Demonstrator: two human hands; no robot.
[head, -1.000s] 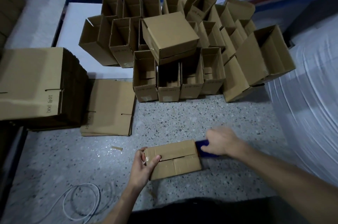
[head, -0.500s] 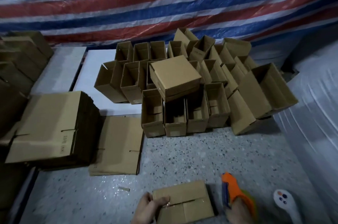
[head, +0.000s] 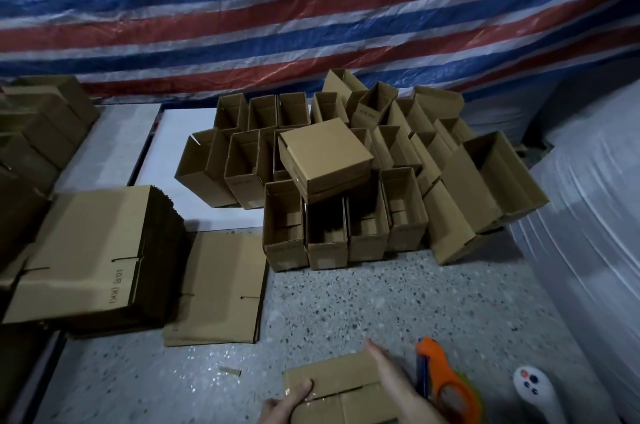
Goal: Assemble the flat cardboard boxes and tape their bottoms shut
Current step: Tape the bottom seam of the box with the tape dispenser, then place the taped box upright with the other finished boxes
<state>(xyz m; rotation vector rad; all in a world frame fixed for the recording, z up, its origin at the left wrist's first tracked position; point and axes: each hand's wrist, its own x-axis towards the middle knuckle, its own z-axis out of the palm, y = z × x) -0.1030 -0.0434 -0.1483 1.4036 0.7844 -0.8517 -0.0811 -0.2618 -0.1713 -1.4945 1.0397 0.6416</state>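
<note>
Sitting at the very bottom of the view, over the speckled floor (head: 346,302), the cardboard box (head: 341,385) has its flapped face turned up, the seam between the flaps running across it with a glossy glint near its left end. The left hand (head: 284,404) grips the box's left side, thumb laid over the top; its other fingers are cut off by the frame. The right hand (head: 394,382) lies flat along the box's right edge, fingers straight and grasping nothing. Just right of that hand, an orange tape dispenser (head: 433,361) rests on the floor untouched, and farther right lies a white handheld device (head: 533,392) with coloured buttons. A small tan scrap (head: 230,371) sits on the floor left of the box. Beyond it, a low pile of flat boxes (head: 218,285) lies beside a taller stack of flat boxes (head: 86,250). Across the floor, well apart from the hands, stands a crowd of assembled boxes (head: 285,250) with open tops — one closed box (head: 322,150) perched tilted on them. A white board (head: 194,153) lies behind, a white wrapped bulk (head: 595,233) fills the right side, and a red, white and blue striped tarp (head: 311,8) hangs at the back.
</note>
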